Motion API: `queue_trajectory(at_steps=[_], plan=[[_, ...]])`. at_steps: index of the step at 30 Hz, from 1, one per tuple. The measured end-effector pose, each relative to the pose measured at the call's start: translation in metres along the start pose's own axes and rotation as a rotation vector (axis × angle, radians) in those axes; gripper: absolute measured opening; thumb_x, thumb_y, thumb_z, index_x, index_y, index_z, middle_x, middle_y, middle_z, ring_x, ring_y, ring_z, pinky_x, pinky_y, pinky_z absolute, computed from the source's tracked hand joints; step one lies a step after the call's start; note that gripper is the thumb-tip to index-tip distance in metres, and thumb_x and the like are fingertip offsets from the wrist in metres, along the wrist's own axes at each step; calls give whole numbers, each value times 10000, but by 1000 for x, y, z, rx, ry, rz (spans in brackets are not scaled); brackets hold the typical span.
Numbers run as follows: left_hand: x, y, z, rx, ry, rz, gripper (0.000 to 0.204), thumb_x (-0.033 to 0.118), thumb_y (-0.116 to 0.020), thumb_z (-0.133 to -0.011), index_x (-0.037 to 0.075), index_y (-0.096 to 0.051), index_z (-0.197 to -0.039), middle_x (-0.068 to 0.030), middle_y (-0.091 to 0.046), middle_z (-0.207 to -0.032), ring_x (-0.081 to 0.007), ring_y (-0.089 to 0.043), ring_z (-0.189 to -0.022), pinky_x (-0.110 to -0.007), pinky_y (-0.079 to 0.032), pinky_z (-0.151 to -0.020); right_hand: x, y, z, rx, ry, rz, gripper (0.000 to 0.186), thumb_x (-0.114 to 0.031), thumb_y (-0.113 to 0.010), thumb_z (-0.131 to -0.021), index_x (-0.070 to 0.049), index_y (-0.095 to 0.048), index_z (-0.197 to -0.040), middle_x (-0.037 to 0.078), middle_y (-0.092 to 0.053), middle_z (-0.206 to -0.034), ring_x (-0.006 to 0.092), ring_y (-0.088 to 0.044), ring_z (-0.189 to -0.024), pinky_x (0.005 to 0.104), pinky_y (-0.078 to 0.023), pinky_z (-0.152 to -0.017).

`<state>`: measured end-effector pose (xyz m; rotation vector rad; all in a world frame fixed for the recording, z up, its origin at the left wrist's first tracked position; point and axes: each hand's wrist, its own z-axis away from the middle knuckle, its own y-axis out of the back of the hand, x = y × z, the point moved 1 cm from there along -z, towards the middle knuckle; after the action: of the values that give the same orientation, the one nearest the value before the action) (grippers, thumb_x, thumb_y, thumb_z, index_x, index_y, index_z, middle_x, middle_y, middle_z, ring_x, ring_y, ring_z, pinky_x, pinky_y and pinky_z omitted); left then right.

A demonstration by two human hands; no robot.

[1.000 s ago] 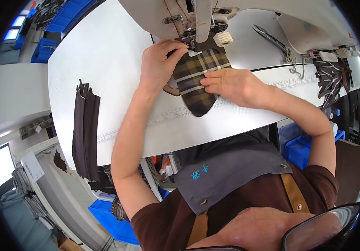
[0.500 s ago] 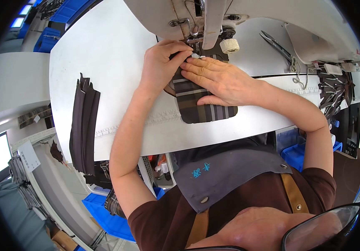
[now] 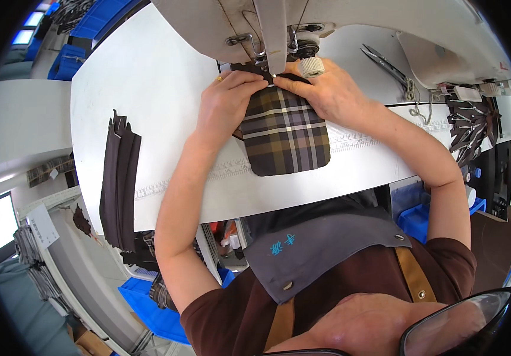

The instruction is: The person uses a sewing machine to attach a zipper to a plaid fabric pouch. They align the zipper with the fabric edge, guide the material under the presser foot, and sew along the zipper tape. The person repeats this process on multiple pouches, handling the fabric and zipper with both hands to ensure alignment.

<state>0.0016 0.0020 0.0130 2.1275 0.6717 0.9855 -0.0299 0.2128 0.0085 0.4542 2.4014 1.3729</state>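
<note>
A plaid fabric panel [image 3: 288, 136] with rounded near corners lies flat on the white table, its far end under the sewing machine's presser foot. Dark fabric [image 3: 248, 69] shows along that far end. My left hand [image 3: 226, 104] is closed at the panel's far left edge, thumb and fingertips pinching the cloth just left of the needle. From the other side, my right hand [image 3: 338, 95] grips the far right edge, its thumb on top pointing at the needle. Part of its fingers is hidden behind the machine's white knob [image 3: 312, 67].
The sewing machine head [image 3: 273, 35] overhangs both hands. Scissors [image 3: 384, 62] lie at the far right, beside a cord and a bundle of zippers [image 3: 472, 124]. Dark fabric strips [image 3: 119, 184] rest on the left. Blue bins [image 3: 154, 308] stand below the table.
My right hand has left its flat position on the panel and now grips the far right edge, uncovering the plaid. My left hand has shifted slightly toward me and turned to the cloth's edge.
</note>
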Motion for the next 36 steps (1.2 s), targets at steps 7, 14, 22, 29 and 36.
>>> queue_trajectory(at_steps=[7,14,22,29,36], plan=[[-9,-3,-5,21,8,4,245,-71,-578,-751,71,-707,-903,-67,-681,-927,-220,-644,-851,-301,-511,-748,4,-1,-4,-12,-7,25,340,-44,-599,-727,-80,-645,-1062,58,-617,-967,222,-552,-976,336,-462,-797],[-10,-3,-8,26,42,57,226,-64,-571,-777,72,-711,-891,-71,-686,-919,-217,-649,-858,-299,-512,-755,5,-1,-5,-55,-46,30,287,-52,-607,-735,-73,-658,-1016,89,-632,-996,240,-561,-1009,348,-466,-811],[-13,-6,-8,49,32,41,231,-27,-582,-713,108,-713,-848,-13,-670,-918,-224,-616,-879,-322,-514,-771,7,0,-7,-11,-11,13,288,-53,-605,-718,-63,-654,-1002,88,-626,-960,248,-561,-967,366,-468,-792],[-19,-7,-2,25,15,-6,279,-3,-546,-741,144,-710,-913,-37,-672,-966,-247,-613,-927,-342,-500,-811,12,-14,-10,37,36,4,336,-72,-597,-711,-141,-664,-1033,62,-574,-873,251,-537,-885,349,-458,-760],[-22,-10,-6,62,-7,52,254,-33,-579,-703,110,-710,-867,-17,-668,-926,-237,-609,-872,-329,-512,-777,6,-6,-9,28,-8,36,353,-50,-603,-715,-146,-667,-1049,62,-602,-891,239,-551,-885,348,-466,-750]])
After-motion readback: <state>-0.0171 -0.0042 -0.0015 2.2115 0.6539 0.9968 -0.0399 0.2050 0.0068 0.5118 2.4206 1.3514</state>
